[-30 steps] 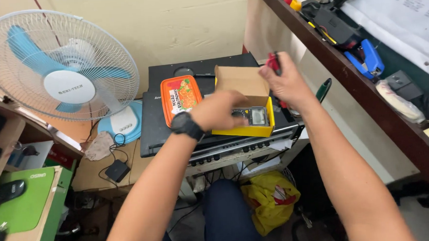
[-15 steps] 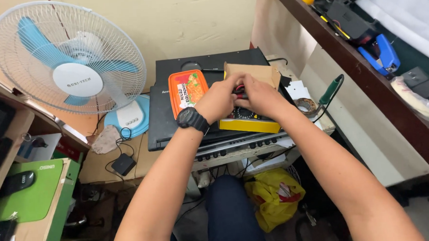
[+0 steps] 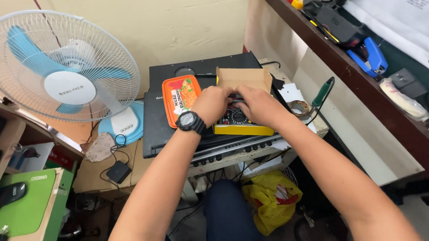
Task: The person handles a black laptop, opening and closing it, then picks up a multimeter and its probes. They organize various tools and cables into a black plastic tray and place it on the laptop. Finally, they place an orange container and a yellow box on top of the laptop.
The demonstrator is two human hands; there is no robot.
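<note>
From the head camera, both hands meet over an open yellow box [image 3: 243, 126] that rests on a stack of black electronic units [image 3: 176, 132] in front of the person's knees. The left hand [image 3: 214, 103], a black watch [image 3: 191, 121] on its wrist, and the right hand [image 3: 257, 104] are curled with fingertips together above a multimeter [image 3: 236, 117] lying in the box; whether they grip a small part between them cannot be told. The meter's dial faces up and its long axis runs away from the person, toward the box's raised cardboard flap [image 3: 244, 78] at the far side.

An orange rectangular tin [image 3: 181, 99] lies just left of the box, long axis also running away from the person. To the right, a roll of tape [image 3: 299, 108] and a green-handled tool [image 3: 322, 94] sit near the stack's right edge, which is close to the side panel of a wooden counter [image 3: 347, 66] carrying a blue tool [image 3: 371, 56]. To the left stands a white-and-blue fan [image 3: 58, 69]. Open room is narrow: only the black top between the tin and the fan's base.
</note>
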